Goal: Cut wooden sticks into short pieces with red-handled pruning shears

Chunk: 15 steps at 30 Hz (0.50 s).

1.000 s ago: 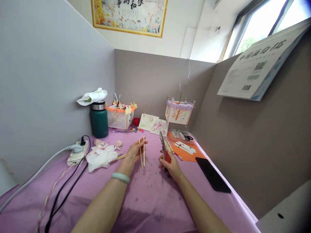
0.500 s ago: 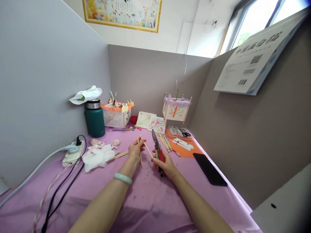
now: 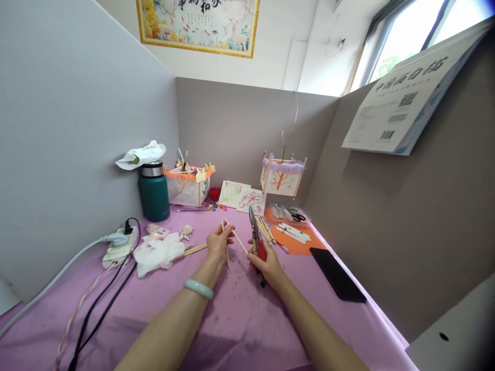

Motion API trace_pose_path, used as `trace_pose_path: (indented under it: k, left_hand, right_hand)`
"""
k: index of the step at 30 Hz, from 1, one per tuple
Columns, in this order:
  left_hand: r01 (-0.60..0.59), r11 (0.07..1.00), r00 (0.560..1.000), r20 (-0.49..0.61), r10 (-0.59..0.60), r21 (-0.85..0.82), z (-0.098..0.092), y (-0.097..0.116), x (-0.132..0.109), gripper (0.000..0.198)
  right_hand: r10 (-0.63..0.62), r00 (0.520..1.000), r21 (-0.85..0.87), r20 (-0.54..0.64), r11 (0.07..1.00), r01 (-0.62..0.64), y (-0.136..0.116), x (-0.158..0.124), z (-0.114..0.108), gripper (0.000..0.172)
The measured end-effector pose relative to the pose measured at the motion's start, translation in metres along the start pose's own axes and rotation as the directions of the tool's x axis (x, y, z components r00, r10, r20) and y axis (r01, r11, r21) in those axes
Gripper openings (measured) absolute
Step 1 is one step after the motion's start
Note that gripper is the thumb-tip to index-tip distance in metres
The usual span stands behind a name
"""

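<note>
My left hand (image 3: 219, 243), with a pale green bangle on the wrist, pinches thin wooden sticks (image 3: 228, 257) over the middle of the table. One stick (image 3: 240, 241) slants from these fingers across to my right hand (image 3: 267, 264), whose thumb and fingertip touch its lower end. Pruning shears (image 3: 260, 249) with red grips are held in my right hand, blades pointing up and away from me. Loose sticks (image 3: 195, 250) lie left of my left hand, and a bundle of short sticks (image 3: 266, 231) lies beyond the shears.
At the left stand a green bottle (image 3: 154, 190), crumpled tissue (image 3: 160, 253) and a power strip (image 3: 119, 248) with cables. Drawn cards (image 3: 234, 193) and a stick-framed box (image 3: 187, 189) are at the back. White markers (image 3: 292, 233) rest on orange paper; a black phone (image 3: 337, 274) lies right.
Both hands keep their grip on the sticks and shears with almost no movement. The whole view has shifted slightly, so everything appears a little lower and further right.
</note>
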<state>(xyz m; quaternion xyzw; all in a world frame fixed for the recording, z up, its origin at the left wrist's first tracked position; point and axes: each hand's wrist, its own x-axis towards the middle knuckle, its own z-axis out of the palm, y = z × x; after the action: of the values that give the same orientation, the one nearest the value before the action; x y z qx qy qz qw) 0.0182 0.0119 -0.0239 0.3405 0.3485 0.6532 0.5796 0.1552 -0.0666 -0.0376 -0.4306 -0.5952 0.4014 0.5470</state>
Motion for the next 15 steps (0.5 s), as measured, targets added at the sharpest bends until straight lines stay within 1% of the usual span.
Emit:
trace_pose_path:
  k: [2,4,6,8,11,13,15]
  left_hand:
    - [-0.002,1.0,1.0,0.023,0.002,-0.012,0.0,0.0,0.0,0.028]
    - [0.014,0.999,0.997,0.073,-0.012,-0.03,0.0,0.0,0.001,0.032]
    - [0.045,0.998,0.987,0.154,-0.037,-0.047,0.0,0.003,0.0,0.036]
    - [0.076,0.996,0.964,0.257,-0.06,-0.055,0.0,0.006,0.0,0.039]
    - [0.128,0.991,0.902,0.419,-0.102,-0.036,-0.001,0.014,-0.002,0.038]
    - [0.174,0.985,0.846,0.513,-0.149,0.001,-0.003,0.018,-0.005,0.038]
    - [0.223,0.973,0.779,0.588,-0.218,0.065,-0.003,0.021,-0.008,0.036]
  right_hand:
    - [-0.003,0.999,0.003,-0.044,1.0,0.004,-0.002,0.0,-0.001,0.037]
    - [0.014,0.996,0.041,-0.089,0.999,-0.01,-0.003,0.001,-0.004,0.038]
    - [0.028,0.99,0.093,-0.142,0.996,-0.015,-0.004,0.003,-0.009,0.04]
    - [0.033,0.983,0.14,-0.181,0.99,-0.007,-0.004,0.004,-0.016,0.041]
    - [0.021,0.972,0.225,-0.233,0.974,0.033,-0.004,0.006,-0.027,0.039]
    - [0.019,0.969,0.309,-0.247,0.949,0.06,-0.004,0.007,-0.035,0.037]
    - [0.027,0.975,0.379,-0.223,0.923,0.061,-0.005,0.007,-0.044,0.036]
